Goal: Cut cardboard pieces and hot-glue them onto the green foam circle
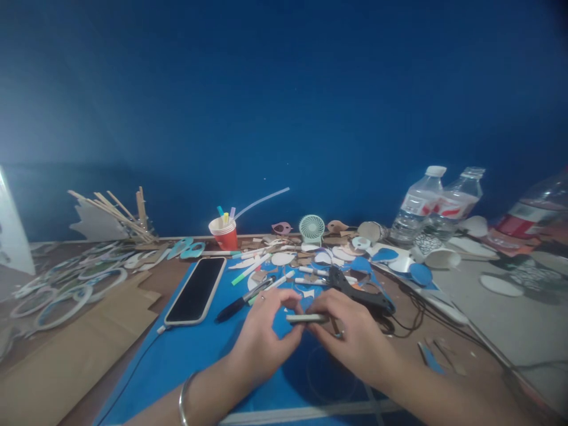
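Note:
In the middle of the head view, a thin, flat, pale piece (306,318) is held nearly edge-on above the blue mat (195,364). My left hand (268,331) pinches its left part between thumb and fingers. Fingers of my right hand (355,334) close on the piece from the other side, and the two hands' fingertips nearly meet. What the piece is made of, I cannot make out. Just beyond my right hand lies a black glue gun (361,294) with its cable. A black marker (235,307) rests beside my left hand.
A phone (197,293) lies at the left on the mat. Behind stand a red paper cup (225,235) of pens, a small green fan (312,229) and plastic bottles (417,204). Paper rings (66,307) and brown cardboard (89,349) cover the left side. Cut scraps lie ahead.

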A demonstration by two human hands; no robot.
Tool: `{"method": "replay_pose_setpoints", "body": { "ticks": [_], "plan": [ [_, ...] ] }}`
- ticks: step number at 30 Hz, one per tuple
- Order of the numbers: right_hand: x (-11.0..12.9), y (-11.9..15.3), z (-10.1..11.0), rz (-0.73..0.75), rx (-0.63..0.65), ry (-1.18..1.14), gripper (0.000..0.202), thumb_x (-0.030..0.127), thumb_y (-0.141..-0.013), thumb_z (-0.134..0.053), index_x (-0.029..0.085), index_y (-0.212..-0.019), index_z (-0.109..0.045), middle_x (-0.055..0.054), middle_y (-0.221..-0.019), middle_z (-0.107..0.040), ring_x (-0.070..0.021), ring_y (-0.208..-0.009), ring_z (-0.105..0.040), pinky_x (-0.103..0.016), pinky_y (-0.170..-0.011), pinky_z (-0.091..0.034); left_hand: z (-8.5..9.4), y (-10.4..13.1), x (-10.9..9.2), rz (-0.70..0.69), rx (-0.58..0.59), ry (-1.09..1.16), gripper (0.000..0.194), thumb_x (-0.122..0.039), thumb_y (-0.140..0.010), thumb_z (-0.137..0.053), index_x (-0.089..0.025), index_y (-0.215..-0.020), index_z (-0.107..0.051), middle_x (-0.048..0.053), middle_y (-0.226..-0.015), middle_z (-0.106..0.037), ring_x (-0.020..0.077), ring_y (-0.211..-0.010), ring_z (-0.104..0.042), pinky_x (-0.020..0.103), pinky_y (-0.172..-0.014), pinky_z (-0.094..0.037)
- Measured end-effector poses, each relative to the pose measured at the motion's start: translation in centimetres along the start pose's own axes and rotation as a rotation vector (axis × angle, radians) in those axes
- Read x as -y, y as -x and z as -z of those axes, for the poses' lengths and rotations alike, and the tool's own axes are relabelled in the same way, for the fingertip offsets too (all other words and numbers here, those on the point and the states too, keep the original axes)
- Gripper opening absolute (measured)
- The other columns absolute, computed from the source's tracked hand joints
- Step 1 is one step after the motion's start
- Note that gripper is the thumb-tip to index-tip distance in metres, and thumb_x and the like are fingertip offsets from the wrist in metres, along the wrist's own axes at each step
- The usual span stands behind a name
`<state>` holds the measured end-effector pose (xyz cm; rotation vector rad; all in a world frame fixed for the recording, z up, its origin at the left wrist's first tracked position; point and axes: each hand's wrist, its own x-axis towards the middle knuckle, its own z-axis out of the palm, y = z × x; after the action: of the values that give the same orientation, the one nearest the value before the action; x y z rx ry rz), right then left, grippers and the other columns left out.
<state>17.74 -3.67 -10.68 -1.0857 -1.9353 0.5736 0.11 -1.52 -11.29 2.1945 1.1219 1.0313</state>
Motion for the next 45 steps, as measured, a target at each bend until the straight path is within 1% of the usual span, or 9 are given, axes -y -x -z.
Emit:
{"method": "replay_pose_setpoints", "body": {
  "ticks": [5, 8, 12, 16, 21, 29, 36, 41, 45],
  "plan": [
    [0.6, 0.0, -0.2, -0.174, -0.035, -0.044, 0.006, 0.013, -0.072, -0.054, 0.019, -0.074, -0.056, 0.001, -0.068, -0.056, -0.0133, -0.06, -0.051, -0.023, -0.053, -0.039, 0.1, 0.0, -0.4, 0.077, 0.04, 0.113, 0.043, -0.014, -0.069, -0.057, -0.022, -0.109, -0.042, 0.004, -0.095, -0.06, 0.0193, -0.092, -0.055, 0.037, -0.085, -0.042],
    [0.7, -0.2, -0.5, -0.32, -0.023, -0.173, 0.005, 0.016, -0.074, -0.052, 0.018, -0.076, -0.056, 0.002, -0.064, -0.055, -0.0114, -0.055, -0.048, -0.02, -0.047, -0.036, 0.1, -0.1, -0.6, 0.147, 0.047, 0.165, 0.041, -0.014, -0.069, -0.057, -0.022, -0.107, -0.044, 0.004, -0.102, -0.057, 0.019, -0.095, -0.054, 0.036, -0.085, -0.041],
    [0.5, -0.3, -0.8, -0.42, -0.018, -0.31, 0.004, 0.018, -0.074, -0.05, 0.017, -0.074, -0.054, 0.002, -0.062, -0.054, -0.0112, -0.055, -0.049, -0.02, -0.048, -0.038, 0.0, -0.4, -0.8, 0.233, 0.034, 0.203, 0.037, -0.013, -0.07, -0.055, -0.022, -0.104, -0.044, 0.002, -0.091, -0.06, 0.0182, -0.088, -0.056, 0.036, -0.083, -0.041],
    [0.3, -0.4, -0.9, -0.422, 0.021, -0.344, 0.005, 0.017, -0.071, -0.053, 0.016, -0.076, -0.055, 0.002, -0.064, -0.057, -0.012, -0.057, -0.051, -0.021, -0.05, -0.039, 0.0, -0.7, -0.9, 0.26, 0.029, 0.211, 0.034, -0.013, -0.07, -0.054, -0.021, -0.102, -0.045, 0.0, -0.081, -0.061, 0.0184, -0.083, -0.058, 0.036, -0.08, -0.041],
    [0.4, -0.5, -0.8, -0.395, 0.024, -0.294, 0.009, 0.024, -0.072, -0.058, 0.016, -0.075, -0.06, 0.001, -0.064, -0.059, -0.0123, -0.055, -0.05, -0.022, -0.049, -0.038, -0.2, -0.6, -0.9, 0.254, 0.038, 0.187, 0.033, -0.016, -0.069, -0.056, -0.021, -0.1, -0.046, -0.001, -0.077, -0.061, 0.0189, -0.082, -0.059, 0.035, -0.079, -0.041],
    [0.1, -0.4, -0.7, -0.411, -0.001, -0.368, 0.012, 0.023, -0.073, -0.056, 0.014, -0.077, -0.061, -0.001, -0.067, -0.062, -0.0145, -0.061, -0.056, -0.023, -0.055, -0.043, 0.0, -0.3, -1.0, 0.244, 0.047, 0.207, 0.037, -0.013, -0.069, -0.056, -0.023, -0.103, -0.044, -0.002, -0.081, -0.06, 0.0172, -0.085, -0.057, 0.034, -0.082, -0.04],
    [-0.3, -0.4, -1.1, -0.421, 0.0, -0.413, 0.012, 0.024, -0.074, -0.055, 0.014, -0.076, -0.061, -0.002, -0.066, -0.063, -0.0162, -0.062, -0.057, -0.025, -0.056, -0.043, -0.2, -0.4, -0.7, 0.258, 0.023, 0.245, 0.024, -0.014, -0.069, -0.055, -0.021, -0.09, -0.045, 0.0, -0.083, -0.056, 0.0163, -0.08, -0.057, 0.031, -0.073, -0.044],
    [-0.4, -0.4, -1.2, -0.417, 0.059, -0.518, 0.013, 0.018, -0.071, -0.057, 0.014, -0.082, -0.06, -0.003, -0.074, -0.064, -0.0176, -0.071, -0.059, -0.026, -0.063, -0.046, -0.2, -0.5, -0.6, 0.272, 0.023, 0.236, 0.025, -0.013, -0.069, -0.056, -0.021, -0.091, -0.045, 0.0, -0.085, -0.055, 0.0158, -0.081, -0.056, 0.03, -0.075, -0.044],
    [-0.6, -0.3, -1.3, -0.43, 0.087, -0.494, 0.014, 0.016, -0.069, -0.058, 0.014, -0.083, -0.06, -0.003, -0.074, -0.063, -0.0189, -0.073, -0.059, -0.027, -0.065, -0.046, -0.3, -0.5, -0.5, 0.29, 0.016, 0.224, 0.025, -0.013, -0.069, -0.056, -0.021, -0.09, -0.045, 0.0, -0.087, -0.055, 0.0151, -0.082, -0.056, 0.03, -0.077, -0.043]
  ]
}}
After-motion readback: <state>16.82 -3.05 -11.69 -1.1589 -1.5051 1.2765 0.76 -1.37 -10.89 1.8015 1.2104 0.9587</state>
